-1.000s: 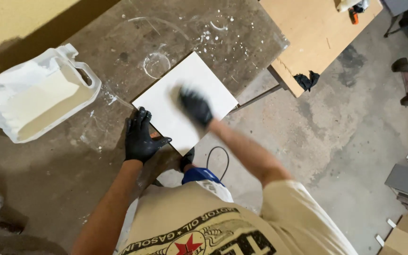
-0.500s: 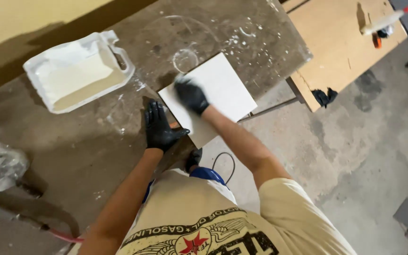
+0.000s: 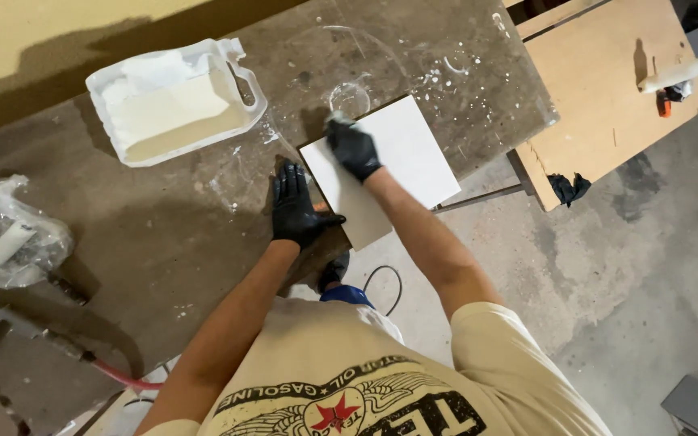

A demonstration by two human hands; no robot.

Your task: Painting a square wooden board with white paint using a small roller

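Both gloved hands work a white tile (image 3: 397,161) overhanging the bench (image 3: 163,234) edge: left hand (image 3: 296,206) flat, fingers released, bracing; right hand (image 3: 353,148) fingers clenched, contents unclear. Hard pressing could tip it floorward.

White square tile (image 3: 397,165) flat on stained grey workbench (image 3: 163,234), overhanging its near edge, black-gloved right hand (image 3: 351,148) on its far corner and black-gloved left hand (image 3: 295,207) pressed beside its 9 o'clock edge. At 10 o'clock from tile, cut-open white plastic jug (image 3: 173,101); far off at 9 o'clock, crumpled clear plastic bag (image 3: 11,234). At 2 o'clock, separate plywood board (image 3: 599,89) bearing white squeeze bottle (image 3: 679,73).
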